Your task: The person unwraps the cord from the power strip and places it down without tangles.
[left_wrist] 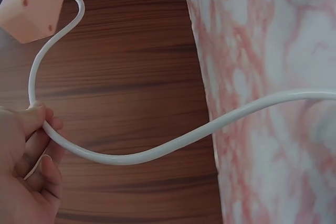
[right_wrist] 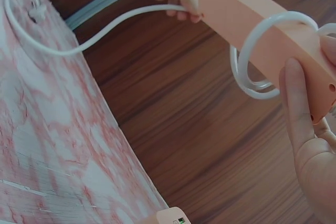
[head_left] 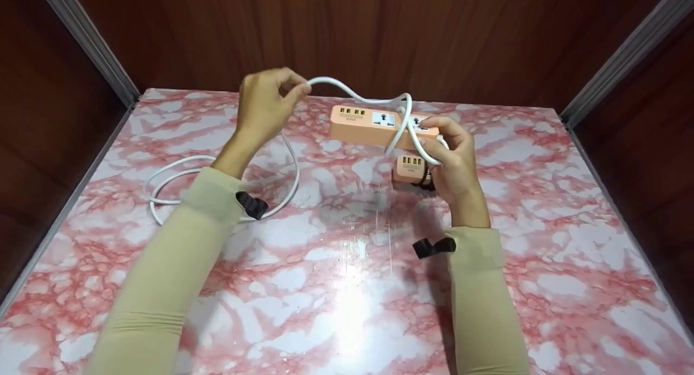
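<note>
An orange power strip (head_left: 358,132) with sockets and USB ports is held up above the table by my right hand (head_left: 454,153), which grips its right end. White cable (head_left: 347,89) loops around the strip near that hand. My left hand (head_left: 268,101) pinches the cable between thumb and fingers, left of the strip. In the left wrist view the cable (left_wrist: 157,153) runs from those fingertips off to the right. The right wrist view shows the strip's side (right_wrist: 236,14) with the right thumb and fingers around its end.
A second orange power strip (head_left: 410,169) with a black tie stands on the marbled table (head_left: 303,288) below the right hand. Loose cable coils (head_left: 157,188) lie at the left, partly behind the left forearm. Dark wood panels (head_left: 325,33) enclose the table's back and sides.
</note>
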A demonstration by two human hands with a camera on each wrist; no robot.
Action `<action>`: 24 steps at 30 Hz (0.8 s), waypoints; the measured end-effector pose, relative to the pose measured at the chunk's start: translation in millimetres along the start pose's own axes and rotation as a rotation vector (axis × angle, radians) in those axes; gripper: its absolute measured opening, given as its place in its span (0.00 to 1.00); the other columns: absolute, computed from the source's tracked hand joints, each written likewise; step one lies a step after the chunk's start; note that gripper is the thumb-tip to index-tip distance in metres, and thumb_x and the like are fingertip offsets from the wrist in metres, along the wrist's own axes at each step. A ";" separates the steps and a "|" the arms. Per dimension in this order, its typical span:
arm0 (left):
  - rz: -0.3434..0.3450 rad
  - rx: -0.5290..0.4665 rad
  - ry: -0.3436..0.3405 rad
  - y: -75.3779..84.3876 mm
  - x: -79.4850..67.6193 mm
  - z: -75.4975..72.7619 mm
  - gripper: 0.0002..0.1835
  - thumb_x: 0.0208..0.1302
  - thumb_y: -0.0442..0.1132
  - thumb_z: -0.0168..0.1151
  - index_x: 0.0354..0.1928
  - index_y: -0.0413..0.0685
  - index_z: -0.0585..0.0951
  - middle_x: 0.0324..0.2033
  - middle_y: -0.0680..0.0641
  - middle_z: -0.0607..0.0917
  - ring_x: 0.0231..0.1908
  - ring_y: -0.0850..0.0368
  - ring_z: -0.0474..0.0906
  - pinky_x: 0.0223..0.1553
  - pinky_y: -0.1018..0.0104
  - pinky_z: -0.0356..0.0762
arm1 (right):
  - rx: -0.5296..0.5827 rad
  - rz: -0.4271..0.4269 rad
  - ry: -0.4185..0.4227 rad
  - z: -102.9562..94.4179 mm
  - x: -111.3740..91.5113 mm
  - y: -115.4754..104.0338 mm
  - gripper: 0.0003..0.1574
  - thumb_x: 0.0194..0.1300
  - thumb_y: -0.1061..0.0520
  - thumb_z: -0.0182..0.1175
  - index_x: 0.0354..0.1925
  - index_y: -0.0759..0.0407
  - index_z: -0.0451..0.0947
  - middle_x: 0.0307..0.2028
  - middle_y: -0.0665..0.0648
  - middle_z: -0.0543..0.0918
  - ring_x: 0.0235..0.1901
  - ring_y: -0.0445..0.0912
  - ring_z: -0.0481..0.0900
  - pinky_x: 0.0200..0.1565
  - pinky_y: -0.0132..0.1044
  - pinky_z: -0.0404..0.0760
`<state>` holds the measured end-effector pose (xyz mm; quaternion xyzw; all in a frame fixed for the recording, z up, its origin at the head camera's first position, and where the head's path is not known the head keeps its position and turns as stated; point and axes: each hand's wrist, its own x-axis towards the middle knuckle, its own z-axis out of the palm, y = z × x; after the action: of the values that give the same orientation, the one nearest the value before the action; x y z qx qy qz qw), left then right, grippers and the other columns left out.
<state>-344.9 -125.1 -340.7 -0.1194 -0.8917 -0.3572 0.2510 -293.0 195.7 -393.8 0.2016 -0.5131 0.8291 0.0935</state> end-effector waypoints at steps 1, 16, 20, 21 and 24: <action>0.003 0.006 0.003 2.2 2.4 -2.5 0.11 0.72 0.49 0.71 0.44 0.50 0.93 0.35 0.50 0.92 0.34 0.61 0.81 0.44 0.64 0.74 | -0.004 -0.001 0.005 0.0 0.2 0.1 0.20 0.59 0.78 0.55 0.39 0.60 0.86 0.40 0.57 0.83 0.38 0.46 0.81 0.40 0.31 0.83; 0.077 -0.066 0.141 33.5 14.1 -37.6 0.13 0.72 0.51 0.70 0.43 0.50 0.93 0.34 0.52 0.91 0.31 0.68 0.75 0.41 0.74 0.70 | -0.047 0.012 0.031 -0.2 1.9 0.6 0.17 0.60 0.76 0.59 0.40 0.60 0.86 0.38 0.56 0.84 0.37 0.46 0.82 0.39 0.31 0.82; 0.090 -0.095 0.175 39.9 16.5 -45.0 0.13 0.72 0.51 0.70 0.43 0.51 0.93 0.32 0.53 0.90 0.30 0.68 0.75 0.39 0.75 0.69 | -0.038 0.011 0.034 0.3 2.2 0.8 0.17 0.60 0.77 0.60 0.40 0.61 0.86 0.39 0.58 0.84 0.38 0.47 0.84 0.40 0.32 0.84; 0.088 -0.104 0.181 41.7 16.8 -46.8 0.13 0.71 0.51 0.70 0.43 0.51 0.93 0.32 0.54 0.89 0.30 0.68 0.74 0.38 0.75 0.69 | -0.035 0.011 0.037 0.4 2.1 0.8 0.17 0.60 0.77 0.59 0.40 0.61 0.86 0.39 0.58 0.84 0.38 0.47 0.84 0.40 0.32 0.84; 0.088 -0.141 0.203 47.6 16.8 -52.0 0.12 0.71 0.51 0.71 0.42 0.52 0.93 0.30 0.57 0.87 0.30 0.68 0.74 0.37 0.75 0.69 | -0.039 0.011 0.045 0.8 2.2 0.3 0.17 0.60 0.77 0.60 0.40 0.61 0.86 0.40 0.58 0.84 0.39 0.47 0.84 0.40 0.32 0.83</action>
<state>-321.6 -126.7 -272.0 -0.1390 -0.8283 -0.4180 0.3463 -294.9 194.7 -392.8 0.1783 -0.5279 0.8238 0.1046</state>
